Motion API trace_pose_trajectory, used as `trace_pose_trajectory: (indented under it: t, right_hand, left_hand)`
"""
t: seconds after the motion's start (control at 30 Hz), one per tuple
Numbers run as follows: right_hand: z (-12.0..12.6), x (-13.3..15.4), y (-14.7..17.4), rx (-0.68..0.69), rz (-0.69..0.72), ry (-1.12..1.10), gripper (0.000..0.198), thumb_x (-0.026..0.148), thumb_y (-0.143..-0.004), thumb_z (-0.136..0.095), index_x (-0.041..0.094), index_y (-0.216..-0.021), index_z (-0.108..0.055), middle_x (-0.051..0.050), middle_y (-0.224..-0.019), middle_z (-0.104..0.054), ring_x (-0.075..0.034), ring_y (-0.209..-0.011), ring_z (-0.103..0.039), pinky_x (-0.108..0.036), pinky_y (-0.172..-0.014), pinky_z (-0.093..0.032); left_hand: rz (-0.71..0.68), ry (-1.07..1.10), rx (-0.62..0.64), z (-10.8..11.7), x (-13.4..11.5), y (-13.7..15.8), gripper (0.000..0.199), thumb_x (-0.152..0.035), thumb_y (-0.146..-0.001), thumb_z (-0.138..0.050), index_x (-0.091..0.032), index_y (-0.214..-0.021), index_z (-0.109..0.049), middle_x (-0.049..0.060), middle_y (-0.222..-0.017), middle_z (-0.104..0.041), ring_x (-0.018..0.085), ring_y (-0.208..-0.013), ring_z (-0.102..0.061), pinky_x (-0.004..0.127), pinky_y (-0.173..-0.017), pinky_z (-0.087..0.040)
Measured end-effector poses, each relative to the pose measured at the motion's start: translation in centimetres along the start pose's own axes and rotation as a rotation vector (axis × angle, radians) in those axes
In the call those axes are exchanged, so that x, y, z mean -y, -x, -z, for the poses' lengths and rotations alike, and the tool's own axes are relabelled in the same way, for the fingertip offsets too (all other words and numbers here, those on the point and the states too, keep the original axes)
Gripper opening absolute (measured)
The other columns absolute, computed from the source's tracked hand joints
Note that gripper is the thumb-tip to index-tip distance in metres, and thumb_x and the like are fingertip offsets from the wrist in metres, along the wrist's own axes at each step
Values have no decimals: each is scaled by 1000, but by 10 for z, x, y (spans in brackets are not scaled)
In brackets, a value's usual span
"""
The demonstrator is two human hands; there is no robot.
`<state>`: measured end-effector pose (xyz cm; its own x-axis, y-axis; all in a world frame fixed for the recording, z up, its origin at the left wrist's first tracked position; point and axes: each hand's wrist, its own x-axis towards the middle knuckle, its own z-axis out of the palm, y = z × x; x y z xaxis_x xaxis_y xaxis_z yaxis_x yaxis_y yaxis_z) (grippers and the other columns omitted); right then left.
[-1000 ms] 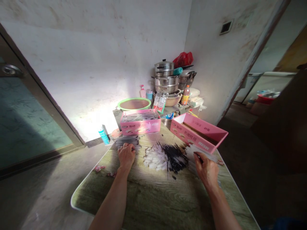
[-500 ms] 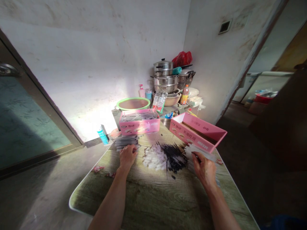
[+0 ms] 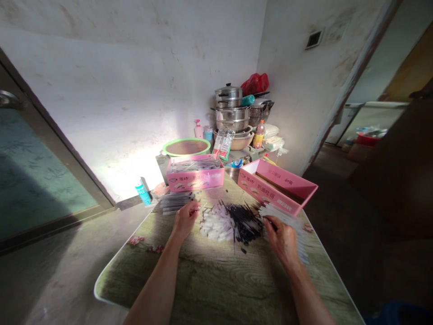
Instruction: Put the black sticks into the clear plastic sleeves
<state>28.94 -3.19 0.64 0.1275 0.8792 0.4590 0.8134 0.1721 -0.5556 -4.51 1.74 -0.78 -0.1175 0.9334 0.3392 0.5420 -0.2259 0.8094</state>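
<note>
**My left hand has left the finished bundle and moved toward the loose heap**

A second ago my left hand (image 3: 185,220) lay on the grey bundle of assembled pens (image 3: 176,201) near the counter's far left edge. Now it has come off that bundle and sits just right of it, fingers drawn together at the left fringe of the white caps (image 3: 216,224); whether they pinch a piece I cannot tell. The bundle lies where it was.

My right hand (image 3: 281,240) has slid a little inward along the counter (image 3: 216,284). It is curled over the near end of the white tubes (image 3: 287,221) fanned out on the right side, thumb and forefinger narrowed on something dark and slim that I cannot make out.

Between my hands the heap is unchanged: white caps on the left, black refills (image 3: 244,222) touching them on the right, a few strays toward the near edge.

Along the far edge stand two pink boxes: the filled box (image 3: 196,174) at the middle, the open box (image 3: 276,188) toward the far right corner. Behind them are a green basin (image 3: 186,146) and stacked steel pots (image 3: 232,110) against the wall.
</note>
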Motion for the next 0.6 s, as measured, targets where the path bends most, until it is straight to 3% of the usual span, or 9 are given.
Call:
trace_pose_trajectory:
  t: [0.13, 0.3, 0.6]
  right_hand:
    - [-5, 10, 3, 94, 19, -139, 39, 42, -91, -45, 15, -99, -73, -12, -88, -76, -27, -78, -70, -32, -70, -47]
    - [-12, 25, 8, 219, 55, -261, 33, 38, -91, -48, 17, -95, -74, -8, -84, -75, -24, -75, -69, -30, -69, -47]
    - [-22, 38, 15, 400, 76, -475, 31, 37, -90, -51, 17, -78, -72, -2, -67, -64, -17, -65, -57, -26, -59, -40]
  left_hand:
    - [20, 320, 43, -9, -18, 1, 21, -25, -72, -63, -16, -89, -72, 1, -77, -69, 15, -69, -61, 23, -63, -46]
    - [106, 611, 81, -8, -31, 5, 47, -35, -71, -69, -18, -116, -67, 0, -79, -64, 12, -67, -56, 21, -58, -43]
    - [149, 764, 304, -20, -45, 16, 48, -27, -77, -62, -19, -125, -59, 0, -78, -59, 11, -65, -55, 24, -61, -47]
